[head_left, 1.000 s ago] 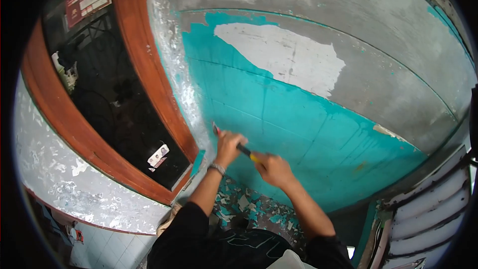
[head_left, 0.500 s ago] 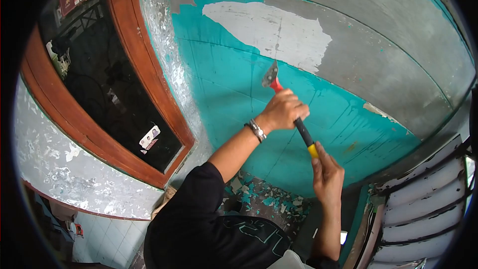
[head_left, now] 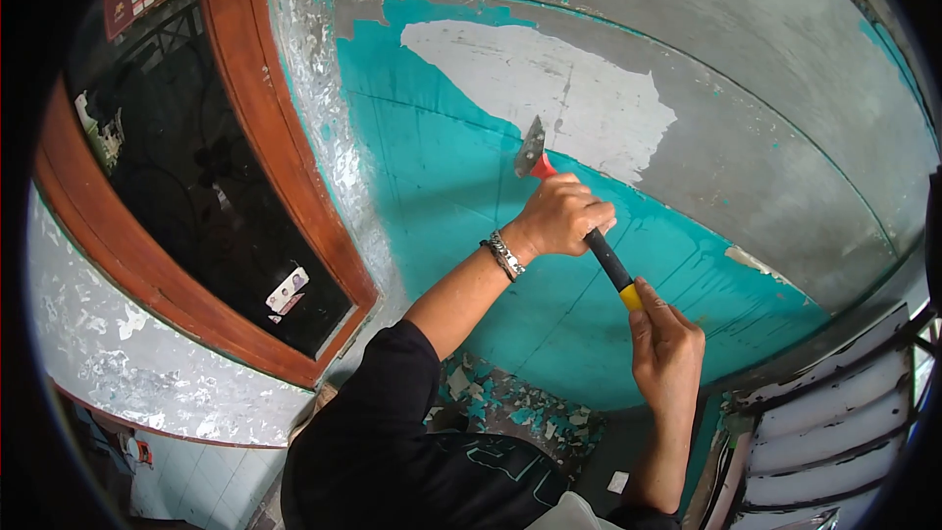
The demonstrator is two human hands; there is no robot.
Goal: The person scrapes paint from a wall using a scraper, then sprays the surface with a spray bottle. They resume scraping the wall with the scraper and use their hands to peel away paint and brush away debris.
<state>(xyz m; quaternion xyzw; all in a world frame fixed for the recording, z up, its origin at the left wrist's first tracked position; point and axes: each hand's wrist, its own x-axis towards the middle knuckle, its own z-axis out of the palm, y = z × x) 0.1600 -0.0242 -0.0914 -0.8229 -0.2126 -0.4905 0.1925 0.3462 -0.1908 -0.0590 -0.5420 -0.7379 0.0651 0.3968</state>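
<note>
A long-handled scraper [head_left: 610, 263] slants across the teal painted wall [head_left: 451, 206]. Its flat metal blade [head_left: 531, 149] points up and overlaps the lower edge of a bare whitish patch [head_left: 549, 83]. Whether the blade touches the wall is hard to tell. My left hand [head_left: 561, 218], with a bracelet [head_left: 505, 256] at the wrist, is closed round the upper handle just below the red neck [head_left: 544, 168]. Lower down, my right hand [head_left: 669, 342] grips the handle end by its yellow band [head_left: 632, 296].
Paint flakes [head_left: 530, 407] litter the floor below the wall. A wood-framed dark glass panel [head_left: 221, 196] stands at left. Grey scraped wall [head_left: 736, 108] spreads above the teal area. White slats with dark bars [head_left: 834, 422] stand at lower right.
The view has tilted, so the wall appears lower. Against the wall, the blade has slid up and left over the whitish patch. Both hands keep their hold; my right hand has shifted rightward in view.
</note>
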